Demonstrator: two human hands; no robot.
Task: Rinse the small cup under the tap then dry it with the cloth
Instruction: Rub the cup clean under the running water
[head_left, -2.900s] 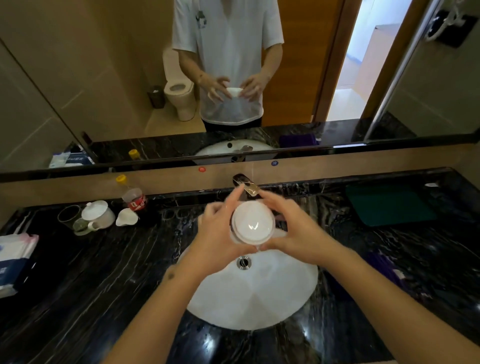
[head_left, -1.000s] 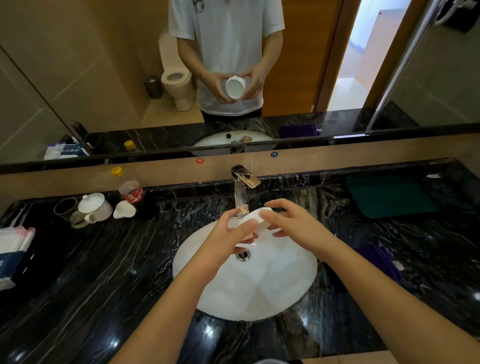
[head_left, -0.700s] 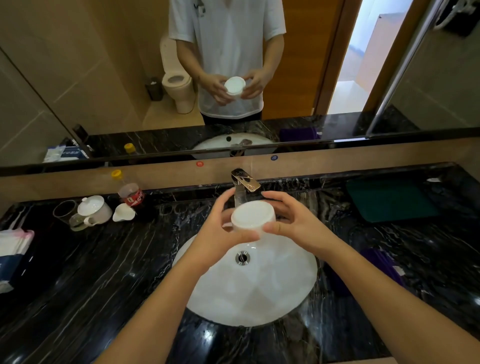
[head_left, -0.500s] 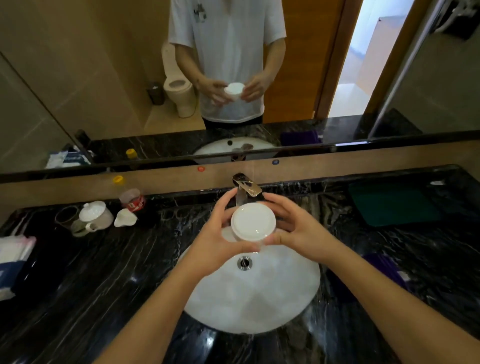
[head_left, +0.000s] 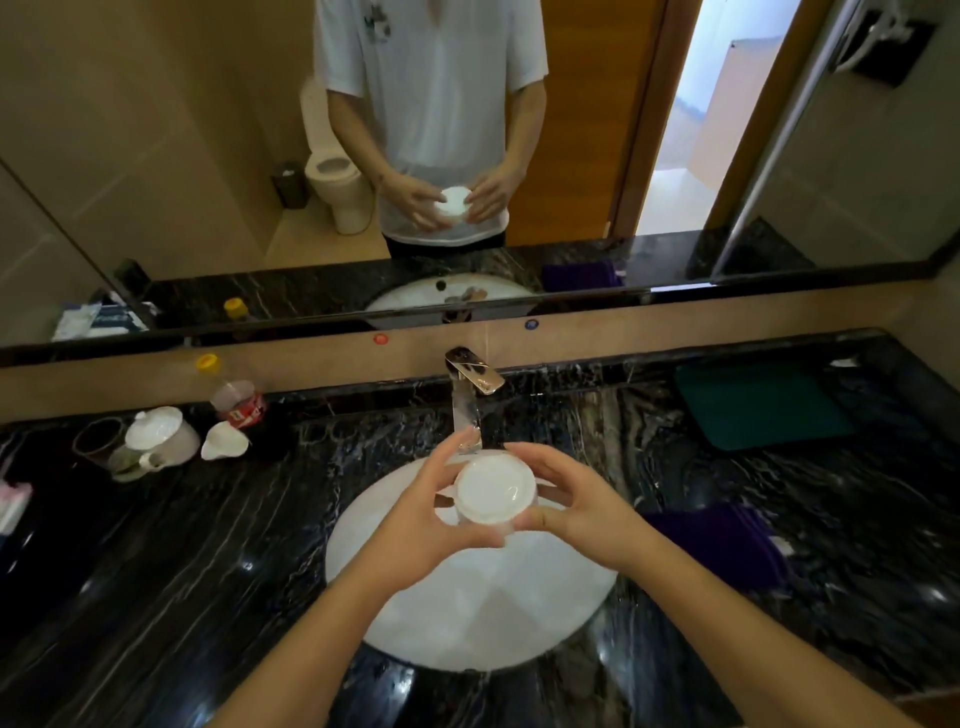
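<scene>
I hold a small white cup (head_left: 492, 492) above the white sink basin (head_left: 467, 618), its opening turned toward me. My left hand (head_left: 415, 525) grips its left side and my right hand (head_left: 576, 506) grips its right side. The chrome tap (head_left: 470, 387) stands just behind the cup; I see no water running from it. A purple cloth (head_left: 722, 540) lies on the black marble counter to the right of the basin, partly hidden by my right forearm.
A dark green mat (head_left: 758, 402) lies at the back right. At the back left stand a white lidded teapot (head_left: 161, 436), a small white pitcher (head_left: 224, 440), a soda bottle (head_left: 236, 397) and a glass (head_left: 96, 441). A mirror spans the wall behind.
The cup rose from low in the basin, by the spout, to a raised position with its opening toward me. Both hands kept hold of it throughout.
</scene>
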